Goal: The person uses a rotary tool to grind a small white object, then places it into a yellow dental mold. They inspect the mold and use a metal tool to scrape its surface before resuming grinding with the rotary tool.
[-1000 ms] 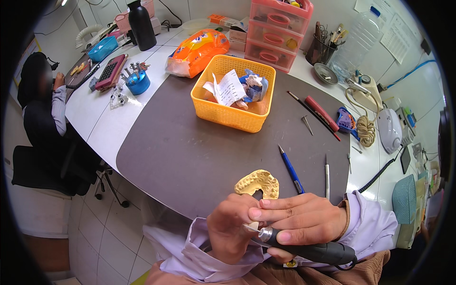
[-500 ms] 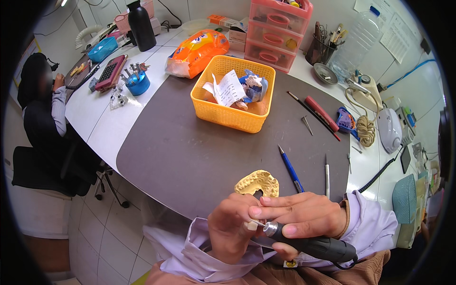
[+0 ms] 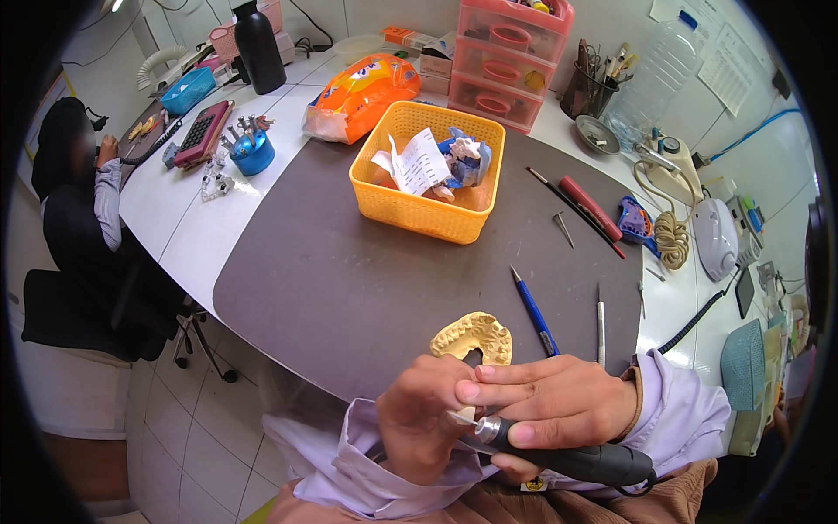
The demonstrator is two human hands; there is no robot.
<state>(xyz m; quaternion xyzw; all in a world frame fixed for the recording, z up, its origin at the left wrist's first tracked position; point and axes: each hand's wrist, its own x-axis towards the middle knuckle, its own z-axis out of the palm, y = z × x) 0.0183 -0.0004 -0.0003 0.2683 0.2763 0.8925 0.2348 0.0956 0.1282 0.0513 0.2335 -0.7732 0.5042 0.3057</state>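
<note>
My right hand [image 3: 550,403] grips a black and silver rotary handpiece [image 3: 567,454], its thin bur tip pointing left. My left hand [image 3: 423,419] is closed around a small pale piece [image 3: 463,416] held against the bur tip. Both hands hover over the near edge of the dark grey mat [image 3: 349,288]. Just beyond my fingers lies a yellow horseshoe-shaped dental cast [image 3: 474,337] on the mat. A blue pen [image 3: 534,310] and a thin white tool [image 3: 601,321] lie to its right.
An orange basket [image 3: 428,175] with paper and bagged items stands at the mat's far side. Pink drawers [image 3: 511,61], an orange bag [image 3: 367,92], a black bottle [image 3: 260,48] and tool cups sit behind. A white machine [image 3: 720,236] is at right. A seated person [image 3: 83,210] works at left.
My hands stay in place while the handpiece tip has shifted slightly against the small piece in my left hand. Nothing on the mat moved.
</note>
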